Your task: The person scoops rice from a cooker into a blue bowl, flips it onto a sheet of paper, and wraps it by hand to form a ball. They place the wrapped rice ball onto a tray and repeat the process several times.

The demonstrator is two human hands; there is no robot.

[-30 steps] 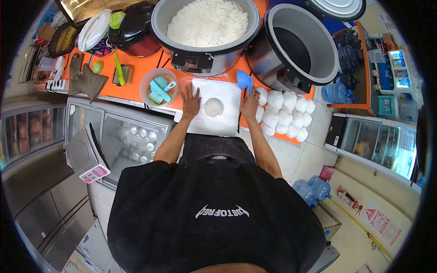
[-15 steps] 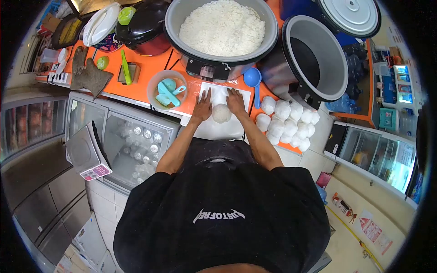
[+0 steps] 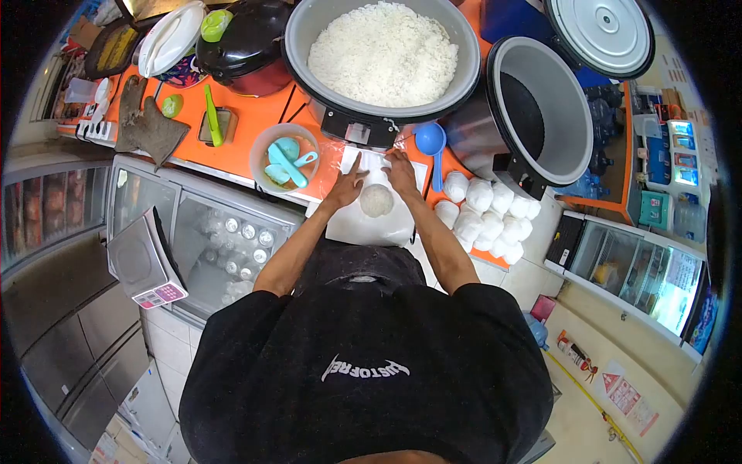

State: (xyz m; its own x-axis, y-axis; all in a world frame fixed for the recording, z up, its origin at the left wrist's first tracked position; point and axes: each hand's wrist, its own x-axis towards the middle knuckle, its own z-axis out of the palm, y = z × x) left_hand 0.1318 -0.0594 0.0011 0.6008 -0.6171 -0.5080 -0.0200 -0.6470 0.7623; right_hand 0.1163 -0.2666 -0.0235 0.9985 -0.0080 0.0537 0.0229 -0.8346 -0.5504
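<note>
A rounded portion of rice (image 3: 376, 200) sits on white sheets (image 3: 357, 230) at the counter's front edge, close to my body. My left hand (image 3: 348, 188) rests on the sheets at their left, its fingers spread. At the upper right of the sheets is my right hand (image 3: 399, 173), with its fingertips pressed together at the far edge; what they pinch, if anything, is too small to make out. Behind both hands stands a large open pot of cooked rice (image 3: 384, 56). Several white wrapped bundles (image 3: 492, 225) are piled to the right.
A bowl (image 3: 259, 161) with turquoise utensils in water is on the left. The blue ladle (image 3: 430, 139) lies right of the sheets, beside an empty large pot (image 3: 570, 116). Further left are a green-handled tool (image 3: 213, 116), a dark red cooker (image 3: 251, 73) and a scale (image 3: 147, 259).
My right fingers have drawn together at the far edge of the sheets. My left fingers have lifted and spread. The whole view has shifted slightly.
</note>
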